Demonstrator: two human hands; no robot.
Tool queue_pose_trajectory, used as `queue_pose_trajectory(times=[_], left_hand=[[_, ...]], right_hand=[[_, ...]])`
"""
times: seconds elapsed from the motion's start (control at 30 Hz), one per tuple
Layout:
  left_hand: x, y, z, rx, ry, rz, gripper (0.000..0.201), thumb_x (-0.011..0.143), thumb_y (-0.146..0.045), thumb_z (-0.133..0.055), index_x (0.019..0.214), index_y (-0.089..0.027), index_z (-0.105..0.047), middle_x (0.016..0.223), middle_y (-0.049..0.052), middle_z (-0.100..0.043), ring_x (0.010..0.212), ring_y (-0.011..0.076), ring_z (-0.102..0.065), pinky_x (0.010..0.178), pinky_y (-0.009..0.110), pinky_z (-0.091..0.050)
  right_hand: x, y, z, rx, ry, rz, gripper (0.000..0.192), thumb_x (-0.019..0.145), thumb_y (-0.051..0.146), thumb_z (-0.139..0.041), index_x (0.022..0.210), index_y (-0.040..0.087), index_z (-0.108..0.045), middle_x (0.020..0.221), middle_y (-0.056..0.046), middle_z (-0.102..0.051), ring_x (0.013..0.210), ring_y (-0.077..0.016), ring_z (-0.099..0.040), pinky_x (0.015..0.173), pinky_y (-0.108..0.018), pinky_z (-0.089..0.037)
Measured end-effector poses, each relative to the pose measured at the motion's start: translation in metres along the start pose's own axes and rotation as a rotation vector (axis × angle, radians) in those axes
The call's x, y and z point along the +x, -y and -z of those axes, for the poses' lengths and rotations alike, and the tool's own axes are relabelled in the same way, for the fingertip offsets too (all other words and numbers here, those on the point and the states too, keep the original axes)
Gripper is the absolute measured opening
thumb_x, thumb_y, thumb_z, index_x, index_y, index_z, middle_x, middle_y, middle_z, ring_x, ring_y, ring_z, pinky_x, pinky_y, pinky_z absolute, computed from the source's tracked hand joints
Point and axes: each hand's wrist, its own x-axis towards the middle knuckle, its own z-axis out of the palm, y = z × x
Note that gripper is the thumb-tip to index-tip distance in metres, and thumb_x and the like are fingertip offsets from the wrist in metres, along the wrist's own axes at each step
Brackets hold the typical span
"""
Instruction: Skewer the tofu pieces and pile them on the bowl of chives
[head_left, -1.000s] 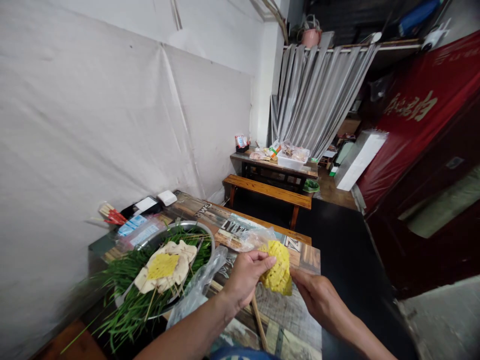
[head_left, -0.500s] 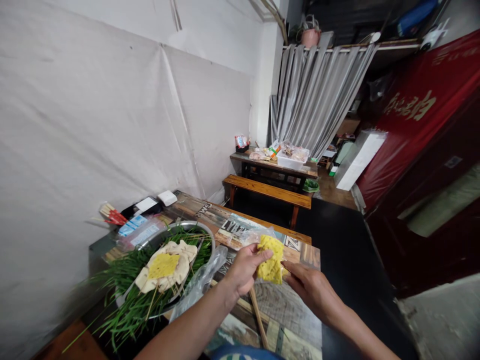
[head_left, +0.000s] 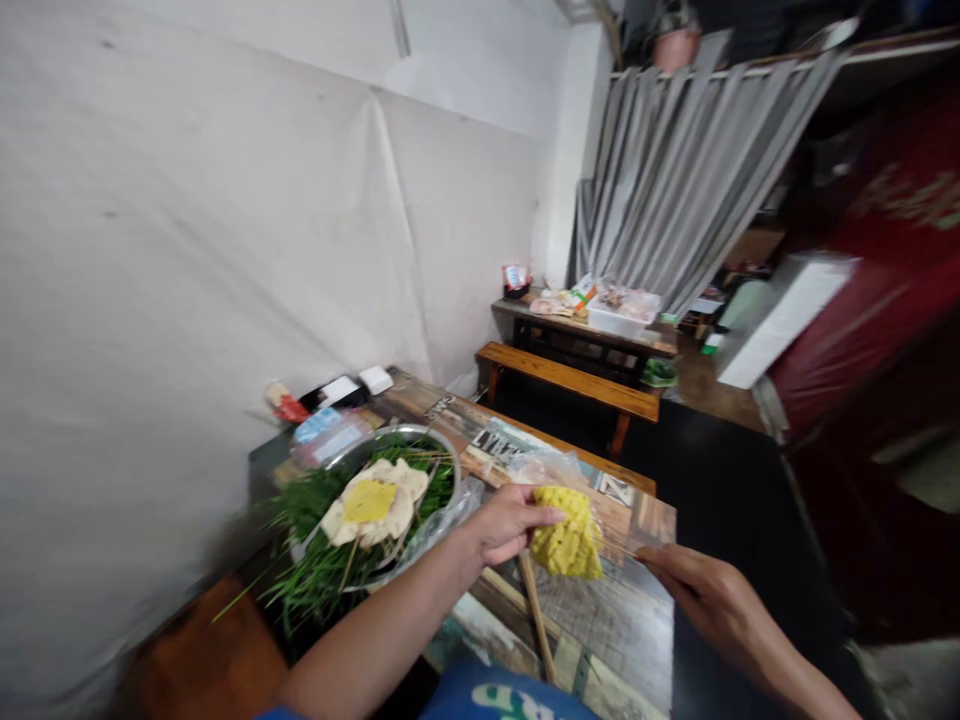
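Note:
My left hand pinches the top edge of a yellow, scored square of tofu skin and holds it up over the printed tabletop. My right hand hovers to the right of the yellow piece, apart from it, fingers loosely spread and empty. A wooden skewer runs below my left hand toward me. To the left stands a metal bowl holding green chives, pale tofu sheets and another yellow piece.
A clear plastic bag lies between bowl and hands, another behind the yellow piece. Packets and small boxes sit by the white sheet wall. A wooden bench and a second loaded table stand beyond.
My right hand has let go of the yellow piece and drawn back to the right. My left hand alone holds it now. The camera has swung left and blurred.

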Motion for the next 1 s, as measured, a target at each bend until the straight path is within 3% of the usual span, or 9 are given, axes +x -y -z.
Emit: queue_pose_trajectory(times=[0.2,0.4,0.5,0.7,0.87,1.0], left_hand=[[0.001,0.026,0.009,-0.032,-0.100,0.078,0.041,0.030,-0.017,-0.084,0.066,-0.008,-0.066,0.065,0.003,-0.066,0.061,0.0123,-0.059,0.069,0.028,-0.046],[0.003,0.036,0.014,-0.057,-0.130,0.089,0.043,0.027,-0.016,-0.084,0.065,-0.008,-0.065,0.062,0.002,-0.065,0.061,0.0124,-0.059,0.070,0.029,-0.045],[0.006,0.030,0.024,-0.074,-0.105,0.117,0.044,0.028,-0.014,-0.084,0.068,-0.009,-0.066,0.064,0.003,-0.066,0.061,0.0131,-0.059,0.069,0.030,-0.046],[0.000,-0.002,0.042,-0.218,0.004,-0.021,0.034,0.060,-0.034,-0.074,0.087,-0.014,-0.066,0.077,0.008,-0.067,0.068,0.0147,-0.061,0.068,0.031,-0.048],[-0.001,0.001,0.029,0.006,-0.083,-0.177,0.032,0.058,-0.033,-0.075,0.077,-0.009,-0.067,0.075,0.008,-0.068,0.068,0.0140,-0.061,0.068,0.024,-0.046],[0.005,0.004,0.028,-0.015,-0.086,-0.166,0.033,0.054,-0.030,-0.078,0.077,-0.009,-0.066,0.074,0.007,-0.068,0.069,0.0149,-0.062,0.070,0.025,-0.046]], right_hand=[[-0.004,-0.019,-0.007,-0.117,0.119,0.175,0.024,0.084,0.025,-0.050,0.103,0.025,-0.065,0.095,-0.002,-0.072,0.083,-0.0167,-0.069,0.071,-0.016,-0.054],[0.008,-0.012,-0.019,-0.126,0.170,0.212,0.024,0.085,0.027,-0.048,0.102,0.024,-0.065,0.097,-0.002,-0.072,0.084,-0.0172,-0.068,0.069,-0.015,-0.055],[0.011,-0.013,-0.022,-0.093,0.167,0.176,0.025,0.084,0.028,-0.049,0.102,0.025,-0.066,0.098,-0.002,-0.071,0.085,-0.0185,-0.068,0.070,-0.017,-0.055],[0.021,-0.014,-0.034,0.014,0.001,0.034,0.026,0.085,0.031,-0.049,0.100,0.022,-0.067,0.097,-0.007,-0.071,0.086,-0.0237,-0.068,0.074,-0.029,-0.055],[0.044,0.011,-0.050,0.218,-0.037,-0.090,0.027,0.086,0.033,-0.046,0.094,0.020,-0.069,0.091,-0.008,-0.072,0.084,-0.0244,-0.066,0.074,-0.033,-0.052],[0.054,0.021,-0.055,0.397,-0.071,-0.194,0.025,0.082,0.035,-0.051,0.084,0.020,-0.071,0.080,-0.006,-0.072,0.074,-0.0217,-0.065,0.068,-0.030,-0.048]])
